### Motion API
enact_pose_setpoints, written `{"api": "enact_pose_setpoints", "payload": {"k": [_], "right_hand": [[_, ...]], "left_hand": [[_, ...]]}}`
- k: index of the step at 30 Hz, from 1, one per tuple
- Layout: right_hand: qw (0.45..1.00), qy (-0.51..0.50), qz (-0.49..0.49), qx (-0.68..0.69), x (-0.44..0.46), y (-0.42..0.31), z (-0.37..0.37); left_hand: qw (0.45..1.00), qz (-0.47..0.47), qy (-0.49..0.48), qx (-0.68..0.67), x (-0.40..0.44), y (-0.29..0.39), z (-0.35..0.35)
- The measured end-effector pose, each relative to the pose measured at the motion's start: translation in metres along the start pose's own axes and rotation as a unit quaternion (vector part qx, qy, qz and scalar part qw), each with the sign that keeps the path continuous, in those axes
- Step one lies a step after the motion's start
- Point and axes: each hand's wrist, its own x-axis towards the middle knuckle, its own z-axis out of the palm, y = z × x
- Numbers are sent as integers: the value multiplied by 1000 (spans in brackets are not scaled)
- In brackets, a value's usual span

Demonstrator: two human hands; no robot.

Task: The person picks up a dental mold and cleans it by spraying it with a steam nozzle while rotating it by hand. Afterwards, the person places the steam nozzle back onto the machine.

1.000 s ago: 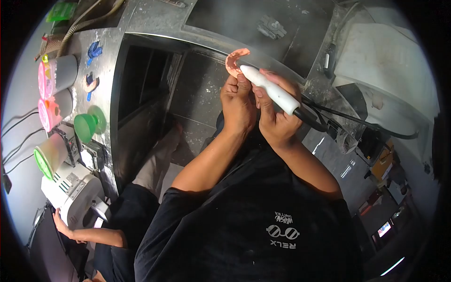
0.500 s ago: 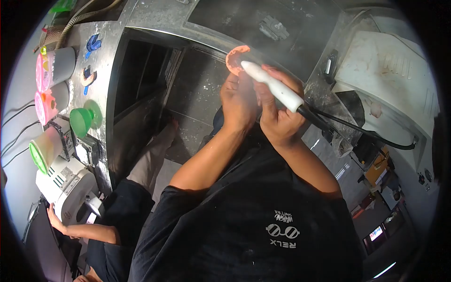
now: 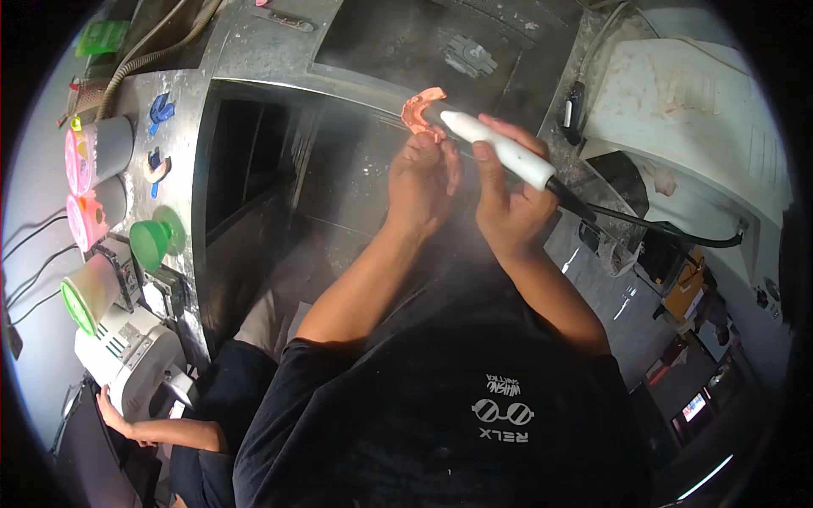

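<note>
A curved orange-pink piece, shaped like a horseshoe (image 3: 415, 112), is gripped at its lower end by my left hand (image 3: 417, 182), whose fingers are curled. My right hand (image 3: 515, 196) is closed around a white handheld tool (image 3: 504, 152) with a tapered front end. That end points up and left, close to the curved piece; whether they touch is hard to tell. A black cable (image 3: 656, 230) runs from the tool's rear to the right. Haze or dust hangs about both hands.
Blue trays (image 3: 160, 110), tubs with pink lids (image 3: 82, 157) and a green bowl (image 3: 150, 244) stand on the left counter. Below them, a co-worker's arm (image 3: 178, 433) reaches to a white machine (image 3: 127, 360). A large white casing (image 3: 686, 127) is at the right.
The curved piece has turned in my left hand, and its fingers have shifted. My right hand and the tool have moved slightly away from my left hand. The whole view has shifted a little.
</note>
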Motion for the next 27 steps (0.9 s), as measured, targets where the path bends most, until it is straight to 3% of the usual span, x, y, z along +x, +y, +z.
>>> {"api": "enact_pose_setpoints", "payload": {"k": [3, 5, 7, 9, 13, 16, 21, 27], "right_hand": [[1000, -11, -9, 0, 0, -2, -5], [995, 57, 72, -29, 3, -3, -10], [990, 112, 61, -58, 10, 8, -19], [979, 166, 111, -39, 13, 16, -32], [975, 186, 114, -40, 14, 14, -56], [971, 209, 113, 2, 10, 6, -63], [974, 206, 88, 20, 4, -9, -77], [982, 168, -10, 81, -9, -22, -75]], "left_hand": [[1000, -11, -12, -10, -1, 2, 4], [1000, -20, -3, -12, -4, 5, 9], [999, -26, -33, 16, -7, 9, 12], [998, -40, -48, 9, -15, 15, 18], [989, -75, -122, -40, -23, 22, 19], [970, -135, -178, -95, -27, 26, 25], [956, -181, -176, -152, -27, 23, 33], [938, -211, -174, -213, -25, 12, 37]]}}
